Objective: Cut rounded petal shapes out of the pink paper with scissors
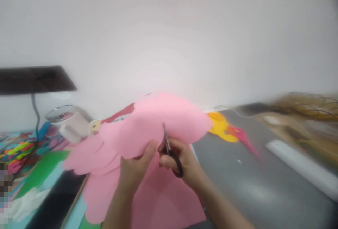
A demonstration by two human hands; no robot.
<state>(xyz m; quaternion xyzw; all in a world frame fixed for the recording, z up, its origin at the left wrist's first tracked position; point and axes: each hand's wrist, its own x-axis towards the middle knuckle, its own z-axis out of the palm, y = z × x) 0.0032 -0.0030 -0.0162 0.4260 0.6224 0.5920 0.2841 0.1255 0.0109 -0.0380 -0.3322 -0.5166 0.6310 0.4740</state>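
A large sheet of pink paper (137, 134) with rounded, scalloped edges is held up in front of me. My left hand (138, 165) pinches its lower edge, thumb on the near face. In my right hand (179, 160) is a pair of scissors (168, 144) with dark handles, fingers through the loops. Their blades point up and lie at a slit in the pink paper. More pink scalloped pieces (101, 197) lie below and to the left, and a flat pink sheet (166, 200) lies beneath my hands.
Yellow paper cut-outs (223, 128) and pink-handled scissors (244, 141) lie right of the paper on the grey table (253, 186). A white roll (303, 167) is farther right. At left stand a white mug (76, 125), colourful small items (18, 151) and green paper (42, 172).
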